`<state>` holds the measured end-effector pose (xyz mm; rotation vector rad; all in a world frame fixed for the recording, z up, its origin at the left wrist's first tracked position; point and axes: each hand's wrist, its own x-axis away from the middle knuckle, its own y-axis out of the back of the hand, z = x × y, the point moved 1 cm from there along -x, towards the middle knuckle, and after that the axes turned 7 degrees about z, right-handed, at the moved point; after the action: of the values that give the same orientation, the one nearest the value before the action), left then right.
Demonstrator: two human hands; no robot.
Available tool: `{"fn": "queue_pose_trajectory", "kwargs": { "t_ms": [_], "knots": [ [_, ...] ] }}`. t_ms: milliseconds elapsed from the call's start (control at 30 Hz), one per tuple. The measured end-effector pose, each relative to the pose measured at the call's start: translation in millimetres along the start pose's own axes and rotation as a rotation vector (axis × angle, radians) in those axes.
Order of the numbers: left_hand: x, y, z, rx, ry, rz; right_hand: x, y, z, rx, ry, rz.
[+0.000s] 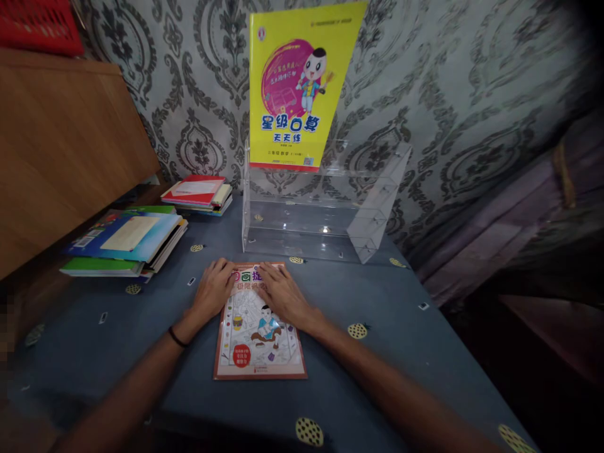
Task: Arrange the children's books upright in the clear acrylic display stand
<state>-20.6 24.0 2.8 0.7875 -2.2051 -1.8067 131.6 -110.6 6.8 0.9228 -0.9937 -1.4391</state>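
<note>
A thin picture book (264, 346) with an orange-brown border and a drawn child in blue lies flat on the table in front of me. My left hand (216, 288) rests at its upper left edge, fingers slightly bent, with a dark band around the wrist. Across the upper right of the cover lies my right hand (283, 296), its fingers stretched out and hiding part of the title. Just behind the book stands a clear acrylic tiered rack (302, 217). A yellow workbook (287, 82) is upright in its top tier.
A stack of books (127, 236) lies at the left, with a smaller stack (195, 192) behind it. A wooden cabinet (66, 138) stands at the far left with a red basket (40, 25) on top. Patterned wallpaper is behind the blue tablecloth (368, 390); purple fabric (500, 220) hangs at right.
</note>
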Motion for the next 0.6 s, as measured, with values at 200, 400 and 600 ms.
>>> {"fn": "queue_pose_trajectory", "kwargs": {
  "t_ms": [200, 400, 600],
  "knots": [
    [-1.5, 0.2, 3.3, 0.034, 0.004, 0.000, 10.2, 0.2, -20.5, 0.005, -0.106, -0.075],
    [0.3, 0.4, -1.6, 0.024, -0.042, -0.005, 9.7, -3.7, -20.3, 0.038, -0.112, -0.118],
    [0.2, 1.6, 2.8, -0.121, -0.006, -0.009, 10.2, -5.2, -21.5, 0.070, -0.123, -0.113]
  ]
}}
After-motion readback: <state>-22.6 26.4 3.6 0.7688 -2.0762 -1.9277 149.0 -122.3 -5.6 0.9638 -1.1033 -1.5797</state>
